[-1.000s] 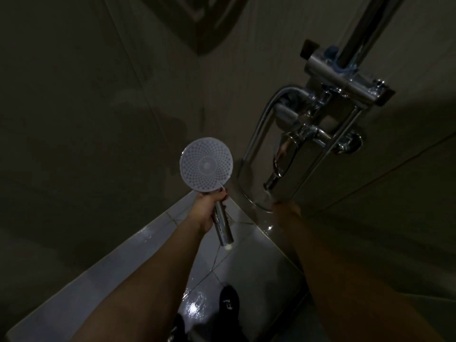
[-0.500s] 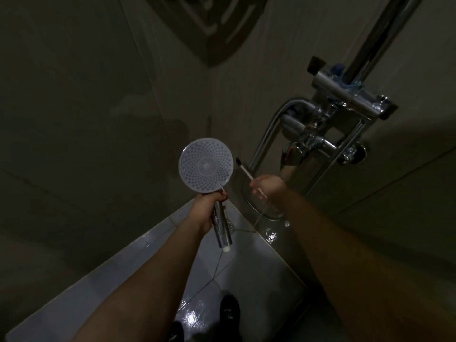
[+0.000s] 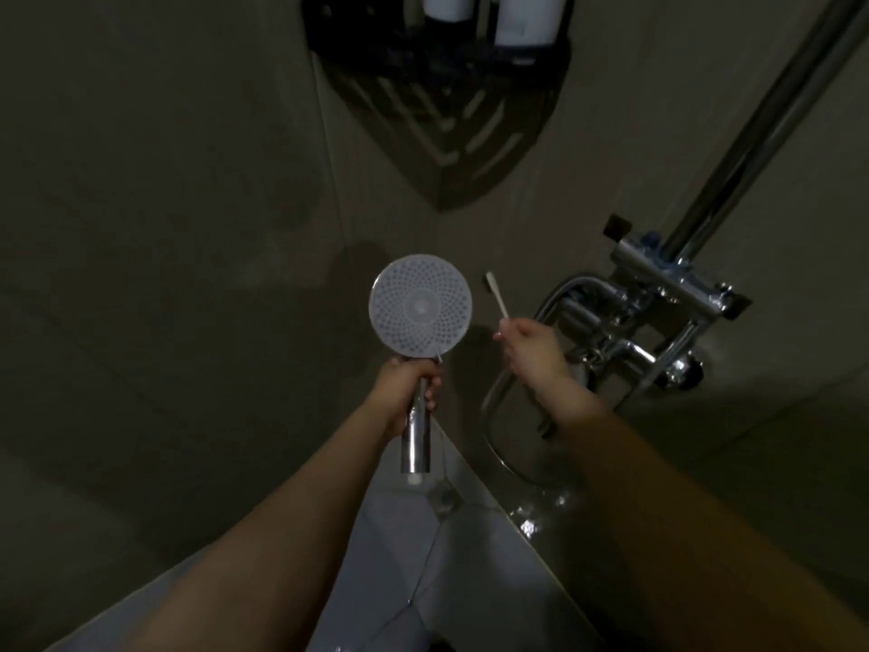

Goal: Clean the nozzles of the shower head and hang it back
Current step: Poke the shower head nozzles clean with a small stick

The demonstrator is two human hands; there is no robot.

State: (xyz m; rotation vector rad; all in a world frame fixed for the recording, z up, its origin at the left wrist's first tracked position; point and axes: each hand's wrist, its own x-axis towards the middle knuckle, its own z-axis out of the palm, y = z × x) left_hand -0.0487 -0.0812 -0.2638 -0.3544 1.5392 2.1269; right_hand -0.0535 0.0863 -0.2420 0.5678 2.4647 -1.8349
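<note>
A round white shower head (image 3: pixel 420 306) with many small nozzles faces me, on a chrome handle. My left hand (image 3: pixel 408 384) grips that handle just below the disc and holds it upright. To its right, my right hand (image 3: pixel 527 344) pinches the lower end of a thin pale toothbrush (image 3: pixel 497 294). The brush head points up and left, a short gap away from the disc's right rim.
A chrome mixer tap (image 3: pixel 658 317) with a riser pipe (image 3: pixel 771 120) and a looping hose (image 3: pixel 498 430) is on the right wall. A dark corner shelf (image 3: pixel 446 105) with bottles hangs above. Wet pale floor tiles (image 3: pixel 470 557) lie below, with dark walls on both sides.
My right hand has come up from low by the tap with the toothbrush and moved toward the shower head. The view has tilted upward, so the corner shelf shows.
</note>
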